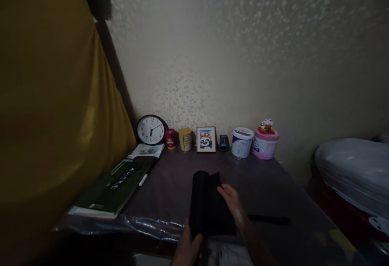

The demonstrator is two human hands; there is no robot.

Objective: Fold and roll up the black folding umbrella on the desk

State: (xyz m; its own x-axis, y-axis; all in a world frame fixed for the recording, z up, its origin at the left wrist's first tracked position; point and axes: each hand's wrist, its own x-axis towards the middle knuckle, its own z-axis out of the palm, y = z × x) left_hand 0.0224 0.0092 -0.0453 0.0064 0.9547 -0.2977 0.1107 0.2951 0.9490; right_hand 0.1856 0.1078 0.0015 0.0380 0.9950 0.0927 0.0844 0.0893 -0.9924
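Near the front edge of the table, both my hands grip a black, folded item (209, 205) that looks like cloth; its exact kind I cannot tell. My left hand (189, 246) is closed on its lower left corner, the thumb lying over the front. At its upper right edge, my right hand (231, 202) pinches a flap between thumb and fingers. The left part looks rolled or folded over, while the right part spreads flatter. A dark strap-like strip (270, 219) lies on the table right of my right wrist; whether it joins the black item is hidden.
A plastic-covered table (173, 177) spans the front. Along the wall stand a clock (151, 130), red tin (170, 139), yellow tin (185, 139), panda picture frame (206, 139), dark object (223, 142), white tub (242, 142) and pink tub (265, 143). Green book (117, 187) and white marker (143, 179) lie left.
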